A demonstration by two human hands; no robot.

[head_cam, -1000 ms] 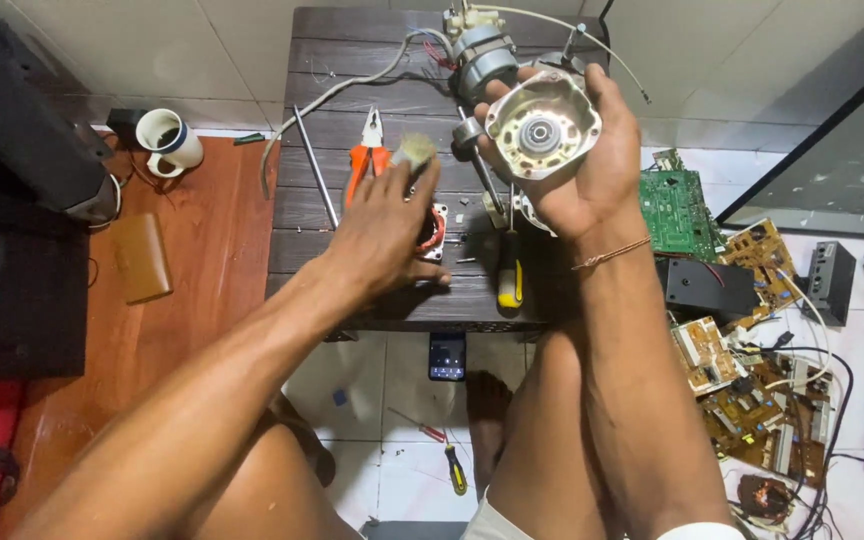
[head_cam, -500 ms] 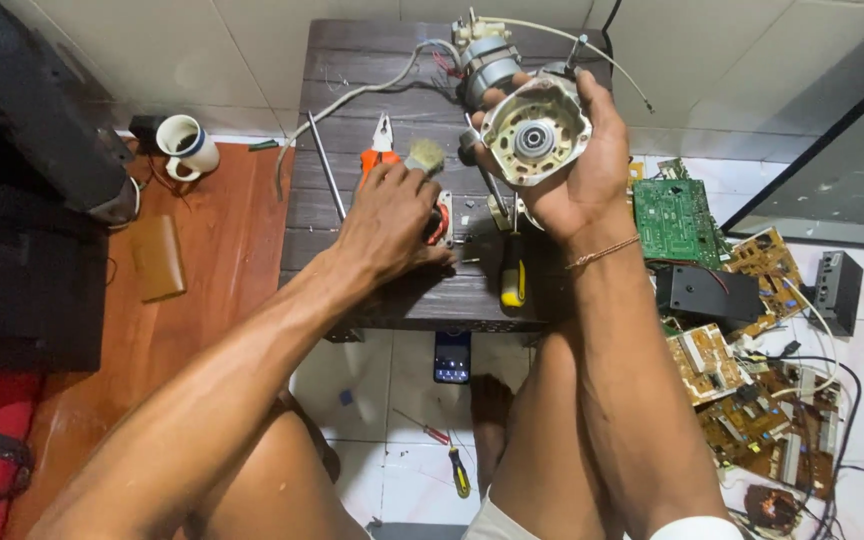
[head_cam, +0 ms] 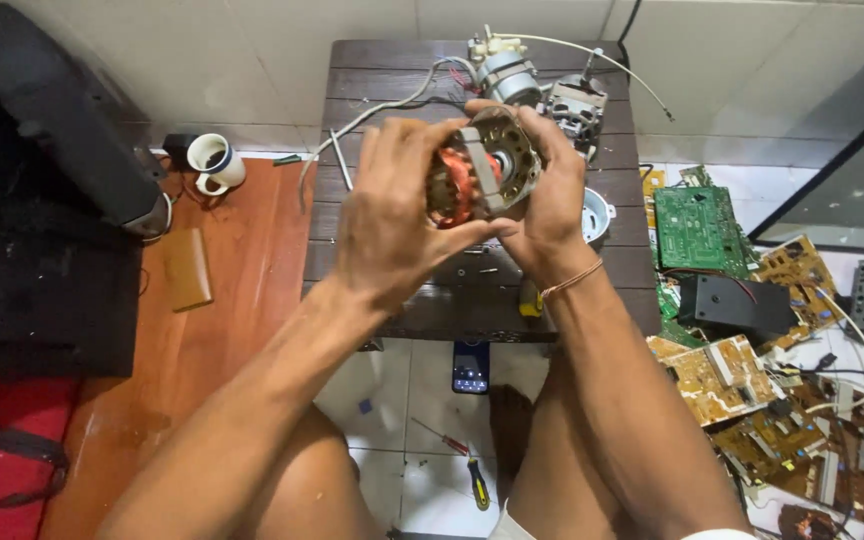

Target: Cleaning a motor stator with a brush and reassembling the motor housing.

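Both hands hold a small electric motor [head_cam: 482, 175] above the dark slatted wooden table [head_cam: 372, 110]. The left hand [head_cam: 392, 225] is closed on the motor's left side: fingers extend up along the copper windings, and the thumb presses underneath. The right hand [head_cam: 550, 205] is closed on the right side, fingers curled over the top of the metal end frame, thumb meeting the left thumb below the motor. The motor sits between the two palms, its laminated core and reddish coil facing the camera.

Just beyond the right fingertips, a second motor assembly [head_cam: 507, 72] with white wiring lies on the table. A grey metal cap [head_cam: 597, 213] lies just beside the right hand's outer edge. A white mug [head_cam: 214, 160] stands well to the left of the left fingers, on the orange floor. A green circuit board [head_cam: 697, 228] lies on the floor to the right of the right hand. A screwdriver [head_cam: 467, 462] lies on the tiles below both wrists.
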